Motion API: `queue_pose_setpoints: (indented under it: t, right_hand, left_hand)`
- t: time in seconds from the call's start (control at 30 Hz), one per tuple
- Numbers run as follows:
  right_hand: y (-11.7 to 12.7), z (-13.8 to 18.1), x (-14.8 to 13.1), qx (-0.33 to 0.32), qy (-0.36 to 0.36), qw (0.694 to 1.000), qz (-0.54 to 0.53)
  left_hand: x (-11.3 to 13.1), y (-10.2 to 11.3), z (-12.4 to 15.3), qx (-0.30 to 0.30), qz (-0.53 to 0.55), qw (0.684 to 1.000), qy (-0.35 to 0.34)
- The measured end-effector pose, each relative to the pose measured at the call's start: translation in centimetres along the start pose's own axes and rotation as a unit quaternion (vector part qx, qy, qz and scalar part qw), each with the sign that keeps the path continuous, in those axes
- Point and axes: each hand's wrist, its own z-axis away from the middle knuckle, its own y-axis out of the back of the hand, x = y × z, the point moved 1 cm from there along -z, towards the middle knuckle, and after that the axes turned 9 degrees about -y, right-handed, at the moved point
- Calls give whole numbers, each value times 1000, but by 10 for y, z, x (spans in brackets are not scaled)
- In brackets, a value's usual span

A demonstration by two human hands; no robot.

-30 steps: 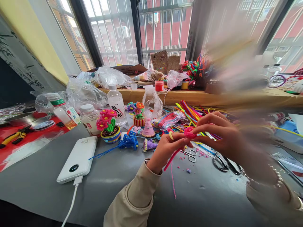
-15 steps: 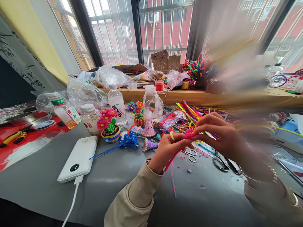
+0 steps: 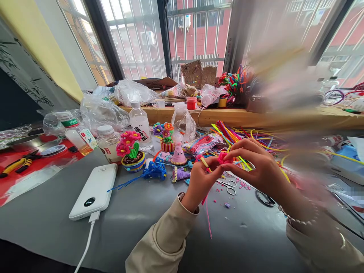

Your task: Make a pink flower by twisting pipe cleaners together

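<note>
Above the grey table, both of my hands meet at a pink pipe-cleaner flower [image 3: 222, 158]. My left hand [image 3: 200, 180] pinches it from the left, with a pale yellow ring on one finger. From the right, the thumb and fingertips of my right hand [image 3: 257, 163] close on its petals. Below my left hand hangs a thin pink strand [image 3: 208, 220]. Behind the hands lie small scissors [image 3: 229, 185] and pink fuzz scraps. To the left sit a purple cone [image 3: 180, 174], a pink cone figure [image 3: 179, 154] and blue pipe-cleaner flowers [image 3: 155, 170].
A white power bank [image 3: 95, 191] with a cable lies at left. Behind it stand a potted pink flower [image 3: 131, 148], bottles [image 3: 140, 125] and plastic bags. Bundled pipe cleaners [image 3: 224, 132] spread behind the hands. Larger scissors [image 3: 265, 198] are partly hidden by my right forearm.
Both hands have shifted slightly left with the pink flower. My right hand has come lower and its wrist has moved left, covering more of the larger scissors.
</note>
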Motion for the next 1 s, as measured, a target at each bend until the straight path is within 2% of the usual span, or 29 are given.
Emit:
queue_pose_setpoints:
  t: [0.3, 0.77, 1.0]
  right_hand:
    - [0, -1, -5, 24, -1, 1000, 4]
    - [-3, 0, -6, 22, -85, 992, -94]
    - [1, -2, -7, 6, -36, 997, -70]
  left_hand:
    - [6, -2, 0, 21, -72, 997, -32]
    - [7, 0, 3, 60, -200, 970, -125]
    - [7, 2, 2, 54, -191, 974, -112]
